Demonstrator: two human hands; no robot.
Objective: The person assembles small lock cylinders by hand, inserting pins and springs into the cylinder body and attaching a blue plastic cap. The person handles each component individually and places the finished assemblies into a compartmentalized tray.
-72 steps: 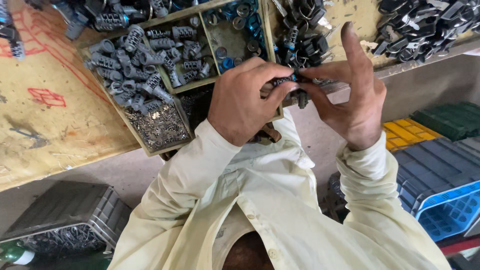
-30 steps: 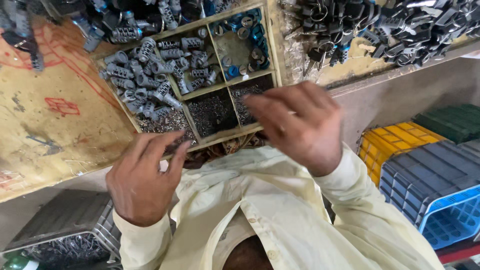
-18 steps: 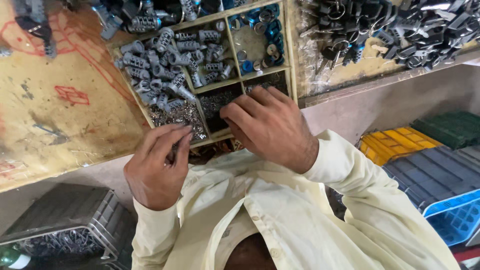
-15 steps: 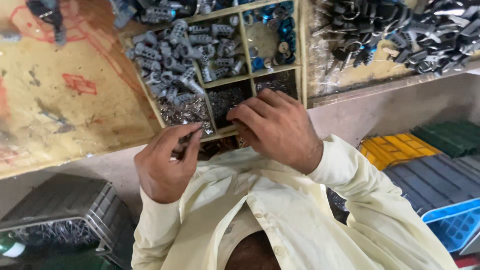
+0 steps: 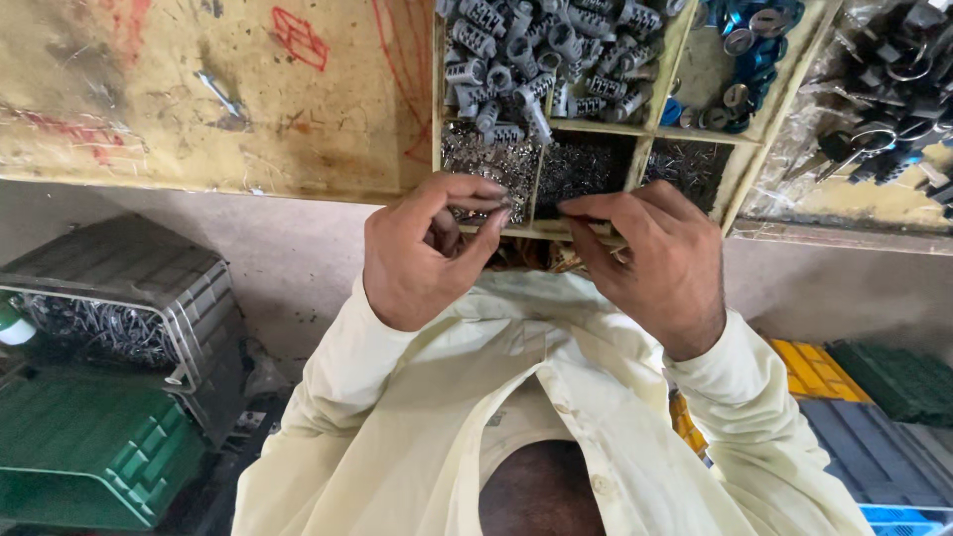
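Evidently both hands work over the wooden tray [image 5: 740,164]: the left hand [image 5: 422,253] pinches a small metal piece [image 5: 493,203], the right hand [image 5: 655,248] pinches pins [image 5: 584,169] (compartments keep parts sorted).

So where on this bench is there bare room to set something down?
The worn yellow board left of the divided tray is bare except one small screw. The tray and the pile of metal parts right of it are crowded.

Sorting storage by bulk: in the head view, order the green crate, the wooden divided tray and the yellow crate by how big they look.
1. Wooden divided tray
2. Green crate, nearer the camera, so unsure against the tray
3. Yellow crate, mostly hidden
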